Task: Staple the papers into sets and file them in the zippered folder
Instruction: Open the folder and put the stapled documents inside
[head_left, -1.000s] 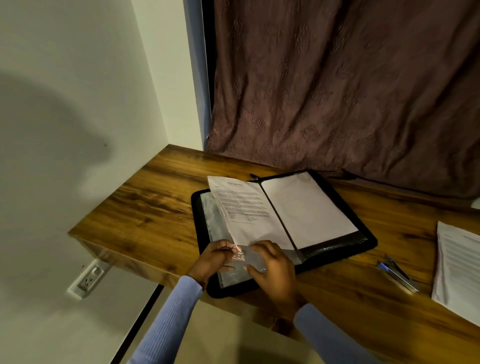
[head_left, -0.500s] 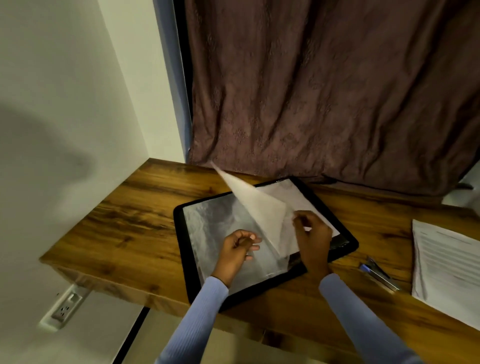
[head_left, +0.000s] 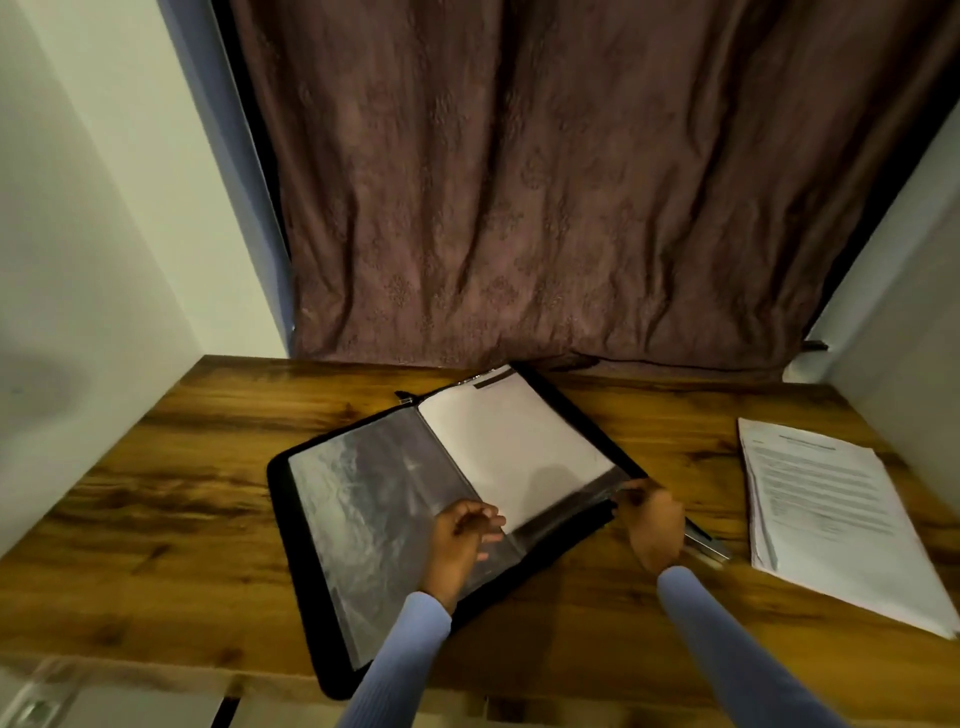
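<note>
A black zippered folder (head_left: 283, 499) lies open on the wooden table. Its left half shows an empty clear plastic sleeve (head_left: 363, 499). Its right half holds a white paper set (head_left: 511, 441) lying flat, blank side up. My left hand (head_left: 462, 540) hovers with loosely curled fingers over the near middle of the folder, holding nothing I can see. My right hand (head_left: 649, 514) grips the lower right corner of the folder's right-hand pages. A stapler (head_left: 709, 545) lies just right of that hand, partly hidden by it. A stack of printed papers (head_left: 826, 509) lies at the right.
A brown curtain (head_left: 571, 182) hangs behind the table. White walls close in on the left and right. A wall socket (head_left: 31, 706) sits below the table's near left edge. Bare wood (head_left: 171, 493) stretches left of the folder.
The paper set that my right hand held up has been turned over and now lies flat on the folder's right half. My right hand moved to the folder's right corner. The camera panned right.
</note>
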